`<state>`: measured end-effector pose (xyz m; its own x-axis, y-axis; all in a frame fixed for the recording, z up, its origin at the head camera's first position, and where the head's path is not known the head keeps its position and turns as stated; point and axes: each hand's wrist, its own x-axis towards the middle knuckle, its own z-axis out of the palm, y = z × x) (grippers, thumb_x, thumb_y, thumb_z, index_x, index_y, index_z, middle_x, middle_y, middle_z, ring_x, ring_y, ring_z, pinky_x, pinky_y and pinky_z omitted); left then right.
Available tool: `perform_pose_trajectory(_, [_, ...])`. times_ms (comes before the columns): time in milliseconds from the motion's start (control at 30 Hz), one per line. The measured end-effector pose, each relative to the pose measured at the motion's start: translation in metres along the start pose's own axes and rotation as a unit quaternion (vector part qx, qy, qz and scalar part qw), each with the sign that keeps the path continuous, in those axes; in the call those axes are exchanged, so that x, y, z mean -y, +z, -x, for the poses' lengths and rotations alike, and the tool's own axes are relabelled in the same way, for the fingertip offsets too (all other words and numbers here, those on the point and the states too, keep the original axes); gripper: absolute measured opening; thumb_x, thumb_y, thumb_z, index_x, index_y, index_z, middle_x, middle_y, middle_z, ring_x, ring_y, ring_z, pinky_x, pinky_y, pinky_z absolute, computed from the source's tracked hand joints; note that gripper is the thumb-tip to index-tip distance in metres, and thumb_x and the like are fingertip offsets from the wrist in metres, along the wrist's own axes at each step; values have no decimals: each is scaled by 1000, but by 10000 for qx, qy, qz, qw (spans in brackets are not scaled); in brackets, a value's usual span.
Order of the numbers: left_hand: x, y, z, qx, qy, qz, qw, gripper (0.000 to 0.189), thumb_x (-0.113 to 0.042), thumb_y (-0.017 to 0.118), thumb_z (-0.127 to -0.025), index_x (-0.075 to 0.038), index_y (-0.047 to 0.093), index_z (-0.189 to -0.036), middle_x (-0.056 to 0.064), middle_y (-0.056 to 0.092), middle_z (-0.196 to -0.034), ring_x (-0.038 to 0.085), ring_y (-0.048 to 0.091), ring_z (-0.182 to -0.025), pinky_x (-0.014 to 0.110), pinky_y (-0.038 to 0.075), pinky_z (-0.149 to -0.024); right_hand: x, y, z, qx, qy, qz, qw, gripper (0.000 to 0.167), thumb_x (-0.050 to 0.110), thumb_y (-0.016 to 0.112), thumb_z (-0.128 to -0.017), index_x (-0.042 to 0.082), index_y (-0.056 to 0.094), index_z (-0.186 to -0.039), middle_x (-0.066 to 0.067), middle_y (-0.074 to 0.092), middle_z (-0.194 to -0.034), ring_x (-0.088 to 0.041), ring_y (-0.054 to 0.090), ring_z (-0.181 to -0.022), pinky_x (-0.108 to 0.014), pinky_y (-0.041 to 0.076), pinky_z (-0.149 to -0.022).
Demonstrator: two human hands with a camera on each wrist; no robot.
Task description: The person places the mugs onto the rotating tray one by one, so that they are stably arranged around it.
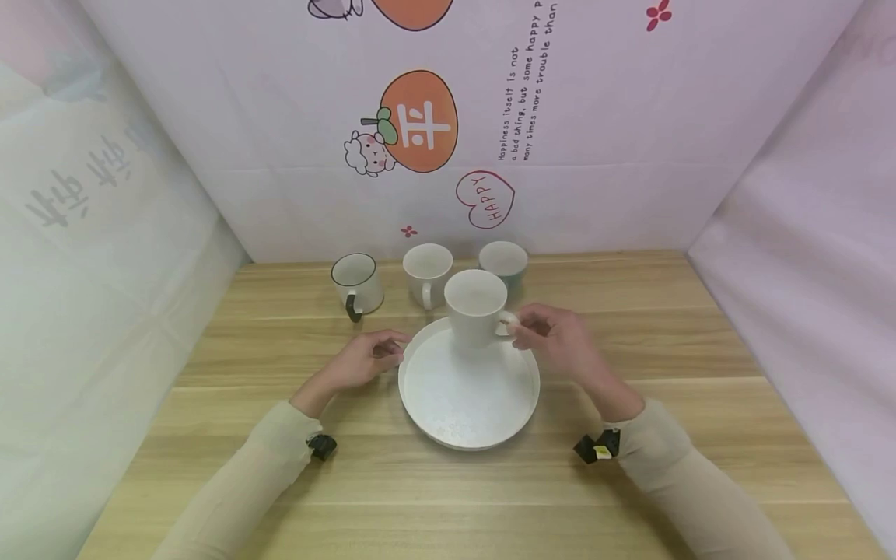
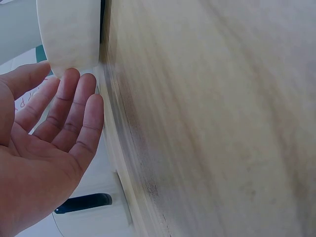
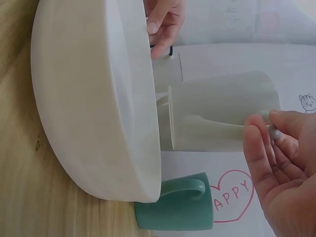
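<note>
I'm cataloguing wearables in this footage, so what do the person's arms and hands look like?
The arms wear a long, plain beige fabric left sleeve and a matching right sleeve. A small black blocky device shows by the left wrist; a black device with a yellow patch shows by the right. The left hand and right hand are ungloved.

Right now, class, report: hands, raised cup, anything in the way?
Right hand holding white cup by handle, above tray. Left hand beside tray, contact unclear. Nothing seen between cup and tray.
</note>
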<state>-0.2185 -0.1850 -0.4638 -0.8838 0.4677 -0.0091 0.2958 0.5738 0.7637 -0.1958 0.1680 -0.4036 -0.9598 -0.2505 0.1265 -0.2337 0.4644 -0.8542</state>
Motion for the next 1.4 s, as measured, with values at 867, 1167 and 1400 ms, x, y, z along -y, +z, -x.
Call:
perform_pose_trajectory(867, [0, -1, 0, 51, -116, -21, 9999, 32, -12, 64, -97, -7, 63, -129, 9, 70, -118, 21, 67, -105, 36, 55, -93, 3, 33, -4, 331, 101, 127, 9993, 12, 20, 69, -95, 11, 70, -103, -6, 76, -90, -13, 71, -76, -28, 58, -71])
perform_pose_trajectory(1167, [0, 0, 0, 54, -106, -36, 9999, 32, -12, 64, -97, -7, 63, -129, 9, 71, -117, 21, 67, -105, 37, 56, -94, 1, 42, -5, 432, 115, 211, 9988, 13, 22, 70, -94, 13, 71, -103, -3, 75, -87, -11, 70, -75, -29, 57, -68])
perform_pose_trajectory(1400, [1, -1, 0, 58, -37, -89, 9999, 32, -13, 63, -98, -9, 63, -129, 9, 72, -113, 21, 67, -104, 36, 56, -93, 1, 47, -6, 569, 232, 246, 9978, 15, 24, 68, -95, 13, 70, -105, -3, 75, -89, -12, 71, -76, -32, 57, -71])
